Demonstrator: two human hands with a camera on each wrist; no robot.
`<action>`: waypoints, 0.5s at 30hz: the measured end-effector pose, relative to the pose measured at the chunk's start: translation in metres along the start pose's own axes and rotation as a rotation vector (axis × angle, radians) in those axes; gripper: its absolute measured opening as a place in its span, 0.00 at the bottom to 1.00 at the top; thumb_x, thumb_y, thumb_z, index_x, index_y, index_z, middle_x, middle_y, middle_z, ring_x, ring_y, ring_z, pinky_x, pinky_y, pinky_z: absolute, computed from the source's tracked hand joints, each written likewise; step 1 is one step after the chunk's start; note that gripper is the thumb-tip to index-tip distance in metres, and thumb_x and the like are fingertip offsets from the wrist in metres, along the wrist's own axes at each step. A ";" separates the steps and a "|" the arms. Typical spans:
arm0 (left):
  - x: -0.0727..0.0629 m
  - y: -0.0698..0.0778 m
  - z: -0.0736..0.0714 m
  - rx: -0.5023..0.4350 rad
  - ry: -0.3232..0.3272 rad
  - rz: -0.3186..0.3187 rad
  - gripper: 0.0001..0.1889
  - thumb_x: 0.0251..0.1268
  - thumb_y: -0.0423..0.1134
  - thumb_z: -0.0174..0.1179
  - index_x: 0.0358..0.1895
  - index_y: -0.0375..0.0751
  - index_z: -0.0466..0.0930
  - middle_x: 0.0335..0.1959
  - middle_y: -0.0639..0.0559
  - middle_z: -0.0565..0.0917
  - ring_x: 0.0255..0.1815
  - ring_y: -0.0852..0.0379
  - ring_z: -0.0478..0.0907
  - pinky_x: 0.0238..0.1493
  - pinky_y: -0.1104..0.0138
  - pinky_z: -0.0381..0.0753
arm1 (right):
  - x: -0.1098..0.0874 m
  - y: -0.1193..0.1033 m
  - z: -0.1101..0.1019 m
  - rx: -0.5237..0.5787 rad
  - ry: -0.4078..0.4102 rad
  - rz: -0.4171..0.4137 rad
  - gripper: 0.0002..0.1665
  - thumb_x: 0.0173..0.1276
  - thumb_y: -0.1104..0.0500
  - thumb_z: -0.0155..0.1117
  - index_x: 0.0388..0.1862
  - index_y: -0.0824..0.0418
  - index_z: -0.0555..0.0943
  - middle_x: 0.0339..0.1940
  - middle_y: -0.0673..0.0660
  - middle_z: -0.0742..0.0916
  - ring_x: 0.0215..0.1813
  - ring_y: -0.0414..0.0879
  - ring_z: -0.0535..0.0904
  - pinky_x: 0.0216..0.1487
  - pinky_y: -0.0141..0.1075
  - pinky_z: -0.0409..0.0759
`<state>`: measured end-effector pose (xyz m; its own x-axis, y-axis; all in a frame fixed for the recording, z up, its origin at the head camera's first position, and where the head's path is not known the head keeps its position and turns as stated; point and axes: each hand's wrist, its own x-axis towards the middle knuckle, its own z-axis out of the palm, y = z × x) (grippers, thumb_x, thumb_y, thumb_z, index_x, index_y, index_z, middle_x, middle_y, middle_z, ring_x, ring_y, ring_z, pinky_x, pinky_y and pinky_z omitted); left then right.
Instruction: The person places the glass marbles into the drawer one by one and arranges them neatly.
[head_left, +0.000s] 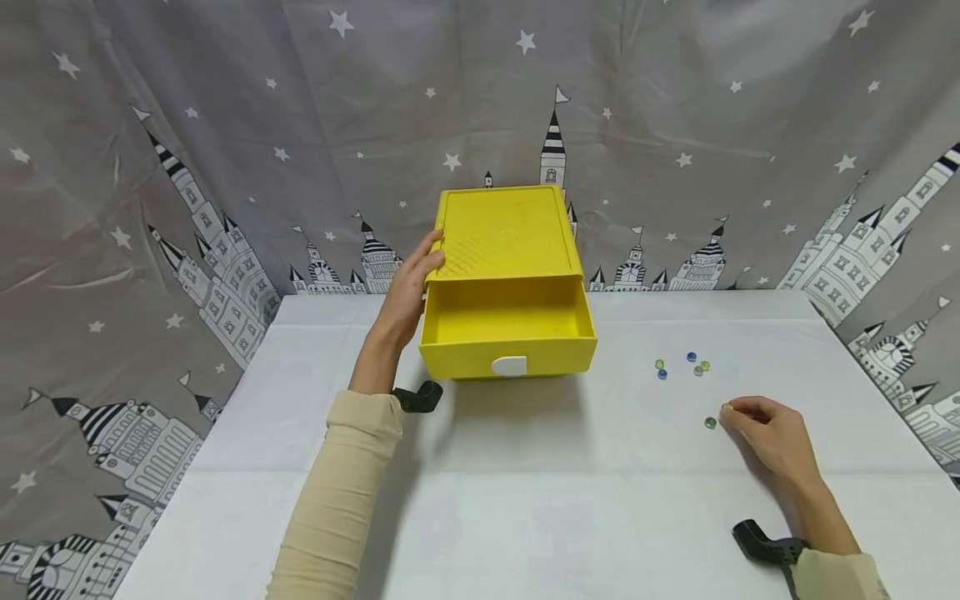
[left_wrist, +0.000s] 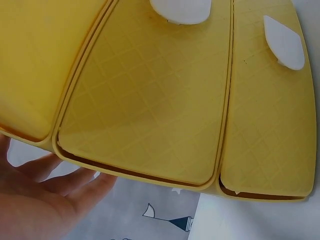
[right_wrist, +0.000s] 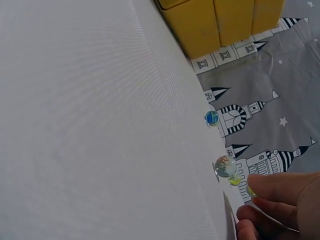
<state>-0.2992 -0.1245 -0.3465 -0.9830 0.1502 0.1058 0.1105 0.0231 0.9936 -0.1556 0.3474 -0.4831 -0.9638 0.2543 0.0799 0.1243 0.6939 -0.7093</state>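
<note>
One marble (right_wrist: 251,191) sits pinched between the right hand's (head_left: 776,437) fingertips; the left hand (head_left: 407,289), fingers extended, touches the cabinet (head_left: 510,229).

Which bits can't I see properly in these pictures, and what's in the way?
- Most of the marble in the right hand: right wrist view, covered by the fingers.
- The floor of the open drawer nearest you: head view, hidden by its front wall.
- Patterns inside the loose marbles: head view, too small.
- Part of the yellow box: right wrist view, cut off by the top edge.
</note>
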 end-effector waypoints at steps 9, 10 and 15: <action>0.000 0.001 0.000 0.001 0.000 0.001 0.28 0.78 0.51 0.45 0.78 0.61 0.57 0.78 0.56 0.54 0.71 0.50 0.60 0.68 0.48 0.60 | 0.000 -0.001 -0.004 0.013 0.012 -0.012 0.20 0.70 0.53 0.65 0.47 0.71 0.83 0.40 0.63 0.86 0.35 0.34 0.72 0.36 0.31 0.69; 0.000 0.001 0.000 -0.001 -0.002 0.002 0.28 0.78 0.51 0.45 0.78 0.61 0.57 0.78 0.56 0.54 0.72 0.50 0.60 0.69 0.48 0.60 | 0.000 -0.002 -0.005 0.014 0.015 -0.015 0.20 0.70 0.53 0.65 0.47 0.71 0.83 0.40 0.63 0.86 0.35 0.33 0.72 0.36 0.30 0.69; 0.000 0.000 0.000 -0.002 0.004 -0.002 0.28 0.78 0.51 0.45 0.78 0.61 0.57 0.78 0.56 0.54 0.71 0.50 0.61 0.68 0.48 0.60 | -0.001 -0.004 -0.006 0.070 0.013 -0.030 0.20 0.70 0.56 0.65 0.48 0.72 0.82 0.41 0.63 0.86 0.35 0.27 0.72 0.35 0.25 0.72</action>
<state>-0.2991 -0.1242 -0.3466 -0.9837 0.1467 0.1036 0.1079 0.0212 0.9939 -0.1533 0.3488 -0.4761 -0.9636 0.2433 0.1107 0.0783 0.6528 -0.7534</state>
